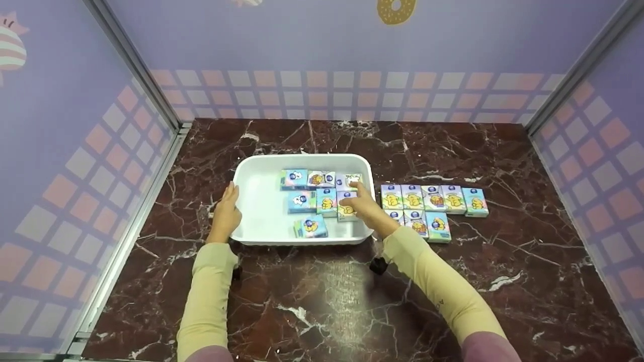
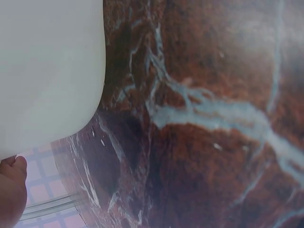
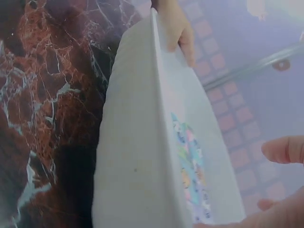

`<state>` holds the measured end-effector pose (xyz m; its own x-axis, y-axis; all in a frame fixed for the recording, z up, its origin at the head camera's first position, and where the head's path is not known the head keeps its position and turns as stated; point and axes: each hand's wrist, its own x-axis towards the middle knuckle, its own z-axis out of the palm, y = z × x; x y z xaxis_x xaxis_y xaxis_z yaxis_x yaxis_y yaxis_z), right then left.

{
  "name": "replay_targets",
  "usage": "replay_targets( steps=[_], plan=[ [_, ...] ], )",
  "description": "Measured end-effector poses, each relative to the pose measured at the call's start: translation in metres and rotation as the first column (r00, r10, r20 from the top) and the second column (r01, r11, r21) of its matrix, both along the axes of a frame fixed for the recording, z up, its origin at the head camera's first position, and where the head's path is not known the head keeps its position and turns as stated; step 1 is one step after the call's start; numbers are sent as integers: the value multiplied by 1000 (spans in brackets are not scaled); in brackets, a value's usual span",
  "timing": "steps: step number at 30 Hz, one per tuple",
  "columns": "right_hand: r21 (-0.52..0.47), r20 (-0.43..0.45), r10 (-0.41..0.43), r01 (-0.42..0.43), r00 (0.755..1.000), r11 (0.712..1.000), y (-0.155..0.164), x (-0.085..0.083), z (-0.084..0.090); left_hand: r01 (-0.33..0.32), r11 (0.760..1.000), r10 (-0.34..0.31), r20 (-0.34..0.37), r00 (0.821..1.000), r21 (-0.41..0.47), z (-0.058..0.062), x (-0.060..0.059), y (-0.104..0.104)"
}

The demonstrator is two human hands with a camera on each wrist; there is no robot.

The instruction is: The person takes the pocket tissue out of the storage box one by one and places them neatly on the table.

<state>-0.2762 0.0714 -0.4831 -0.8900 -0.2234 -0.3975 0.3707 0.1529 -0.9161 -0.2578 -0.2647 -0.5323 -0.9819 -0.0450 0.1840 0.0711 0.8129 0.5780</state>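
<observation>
Sleeves in pale yellow reach up from the near edge of the dark marble bench (image 1: 312,301) toward a white tray (image 1: 261,221) set about mid-bench, slightly left. Left hand (image 1: 225,213) rests against the tray's left rim, fingers fairly straight, steadying rather than gripping. Right hand (image 1: 366,207) reaches over the tray's right side, fingers curled down onto a small packet (image 1: 346,212) near the right wall; it appears to pinch that packet, though the hand's back hides the fingertips. Six other packets (image 1: 308,188) lie flat in the tray in loose rows from the far edge toward the near one; the left half of the tray floor is bare. Just outside the right rim, a group of like packets (image 1: 433,198) lies on the bench in two rows, touching edge to edge. Judged step: packets being shifted one by one from bench into tray, this one being set in place. Next move likely calls for letting go cleanly without nudging neighbours, then reaching right to the nearest bench packet, left hand keeping the tray from sliding.
</observation>
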Motion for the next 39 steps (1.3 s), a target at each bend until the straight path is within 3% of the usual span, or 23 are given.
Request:
replay_targets(
  steps=[5, 11, 22, 27, 34, 39],
  plan=[
    [7, 38, -52, 52, 998, 999, -5, -6, -11, -7, 1000, 7, 5, 1000, 7, -1, 0, 0],
    [90, 42, -85, 81, 995, 993, -4, -10, -23, -47, 993, 38, 75, 996, 108, -1, 1, -2],
    [169, 63, -169, 156, 984, 973, -8, -12, -37, -83, 936, 29, 162, 986, 342, 0, 0, -4],
    [144, 133, -176, 156, 975, 977, -9, -12, -39, -79, 911, 16, 156, 988, 404, 0, 1, -5],
    [20, 245, -183, 184, 952, 983, -12, -12, -41, -77, 901, 15, 147, 989, 428, 0, 1, -5],
    [48, 264, -147, 139, 953, 989, -16, -11, -42, -86, 897, 21, 152, 988, 434, 0, 1, -4]
  ],
)
